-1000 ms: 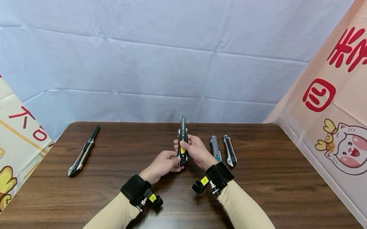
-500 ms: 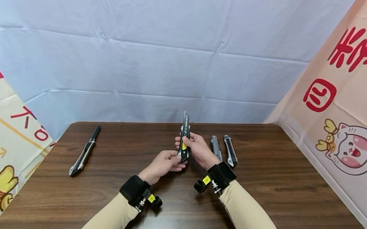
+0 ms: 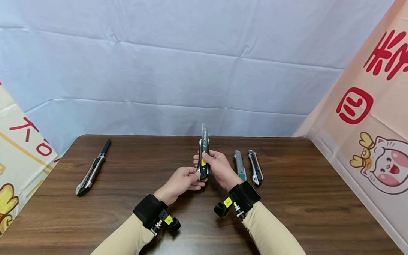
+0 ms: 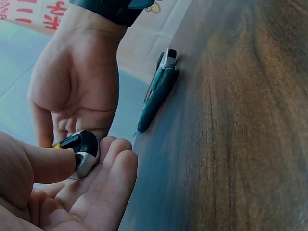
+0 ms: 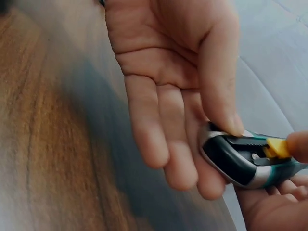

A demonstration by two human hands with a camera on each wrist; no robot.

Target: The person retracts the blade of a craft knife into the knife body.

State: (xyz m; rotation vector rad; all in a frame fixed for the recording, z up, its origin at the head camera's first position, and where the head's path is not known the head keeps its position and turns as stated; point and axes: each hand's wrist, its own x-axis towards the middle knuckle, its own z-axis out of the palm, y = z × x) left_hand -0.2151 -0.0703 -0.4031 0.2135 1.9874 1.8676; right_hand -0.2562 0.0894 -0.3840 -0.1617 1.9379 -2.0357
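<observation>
A black and green utility knife [image 3: 205, 142] with a yellow slider [image 5: 276, 148] is held up over the middle of the table, its narrow metal tip pointing away. My left hand [image 3: 180, 181] pinches the butt end between thumb and fingers; in the left wrist view that rounded end [image 4: 86, 153] shows under the thumb. Gripping the body from the other side, my right hand [image 3: 219, 167] has its thumb on the yellow slider. The right hand's fingers behind the knife are partly hidden. Beyond my right hand lies a grey and teal utility knife [image 3: 239, 164], partly covered by the wrist.
A silver and black utility knife [image 3: 255, 168] lies farther right on the brown wooden table [image 3: 305, 221]. Another knife [image 3: 92, 172], with a black piece at its far end, lies at the left. A pale cloth [image 3: 158, 73] hangs behind; printed banners stand at both sides.
Both hands have raised the knife slightly. It swung a little to the right, then partway back to the left. The grip looks the same, and the knives on the table stay put.
</observation>
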